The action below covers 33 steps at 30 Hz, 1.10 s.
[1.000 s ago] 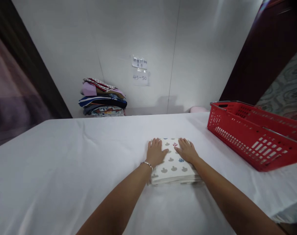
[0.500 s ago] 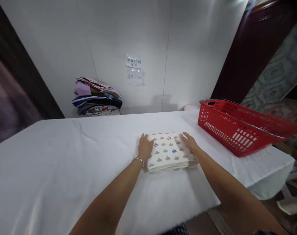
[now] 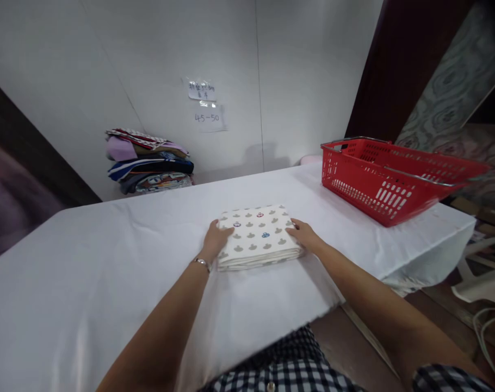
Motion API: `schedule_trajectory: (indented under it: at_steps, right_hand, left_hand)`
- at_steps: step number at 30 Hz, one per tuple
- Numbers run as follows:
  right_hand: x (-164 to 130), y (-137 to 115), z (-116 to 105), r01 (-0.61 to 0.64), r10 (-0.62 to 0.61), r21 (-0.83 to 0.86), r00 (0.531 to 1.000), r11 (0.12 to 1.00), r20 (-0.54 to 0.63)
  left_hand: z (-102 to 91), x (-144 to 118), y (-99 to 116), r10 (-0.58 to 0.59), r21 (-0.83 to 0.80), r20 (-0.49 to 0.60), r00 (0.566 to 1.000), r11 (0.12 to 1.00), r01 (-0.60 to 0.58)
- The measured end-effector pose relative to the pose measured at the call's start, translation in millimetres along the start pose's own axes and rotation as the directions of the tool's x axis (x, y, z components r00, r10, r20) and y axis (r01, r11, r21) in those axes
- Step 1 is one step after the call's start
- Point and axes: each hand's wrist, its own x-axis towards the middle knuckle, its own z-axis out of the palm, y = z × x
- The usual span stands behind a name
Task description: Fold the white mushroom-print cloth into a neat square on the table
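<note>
A folded white cloth (image 3: 258,234), printed with rows of grey motifs and a few red, blue and purple ones, lies flat as a neat stack of layers. My left hand (image 3: 216,239), with a bracelet at the wrist, grips its left side, thumb on top. On the opposite side my right hand (image 3: 307,235) holds the cloth the same way, the other fingers partly hidden at the edge. The cloth is on a table with a white cover (image 3: 149,239), close to its front edge.
A red plastic basket (image 3: 365,188) with metal handles stands at the table's right end. Against the wall at the back left is a pile of folded fabrics (image 3: 149,163). Two paper signs (image 3: 209,118) are taped to the wall. A white chair (image 3: 482,272) is at far right.
My view has tilted down and turned right, showing more of my checked clothing. Both thumbs now rest on the cloth's top as my hands hold its sides.
</note>
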Motion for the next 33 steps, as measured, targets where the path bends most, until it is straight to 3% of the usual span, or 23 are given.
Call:
schedule_trajectory:
  at_steps: [3, 5, 7, 9, 11, 14, 16, 19, 26, 33]
  right_hand:
    - [-6, -2, 16, 0.037, -0.057, 0.162, 0.991, 0.986, 0.120]
    - [-7, -3, 17, 0.040, -0.055, 0.160, 0.994, 0.986, 0.094]
    - [-9, -2, 10, 0.048, -0.048, 0.103, 0.999, 0.994, -0.009]
    - [-14, 0, -1, 0.064, -0.058, 0.075, 0.995, 0.995, -0.083]
    - [-24, 5, -9, 0.083, -0.075, 0.093, 0.993, 0.992, -0.094]
    - [-46, 14, -13, 0.151, -0.136, 0.100, 0.980, 0.983, -0.143]
    - [-59, 19, -10, 0.210, -0.193, 0.073, 0.963, 0.975, -0.188]
    - [-71, 25, -3, 0.295, -0.289, 0.007, 0.939, 0.955, -0.185]
    - [-80, 28, 2, 0.384, -0.385, -0.020, 0.919, 0.923, -0.087]
    - [-82, 31, 6, 0.391, -0.394, -0.052, 0.911, 0.919, -0.121]
  left_hand:
    - [-20.6, -1, -22, -0.037, 0.071, -0.002, 0.999, 0.997, 0.037]
    - [-25.9, -7, -30, -0.025, 0.129, -0.002, 1.000, 0.991, 0.025]
    - [-25.9, -17, -31, 0.065, 0.232, -0.043, 0.997, 0.971, -0.053]
    - [-22.7, -32, -28, 0.262, 0.360, -0.092, 0.961, 0.908, -0.213]
    - [-17.0, -50, -23, 0.510, 0.447, -0.079, 0.857, 0.786, -0.427]
    - [-2.5, -80, -17, 0.757, 0.407, 0.100, 0.646, 0.561, -0.721]
    - [10.9, -95, -12, 0.827, 0.335, 0.204, 0.525, 0.444, -0.831]
    - [33.2, -105, -3, 0.853, 0.291, 0.292, 0.432, 0.351, -0.890]
    - [70.0, -102, 17, 0.830, 0.262, 0.400, 0.388, 0.303, -0.916]
    - [81.8, -98, 28, 0.784, 0.267, 0.457, 0.420, 0.329, -0.906]
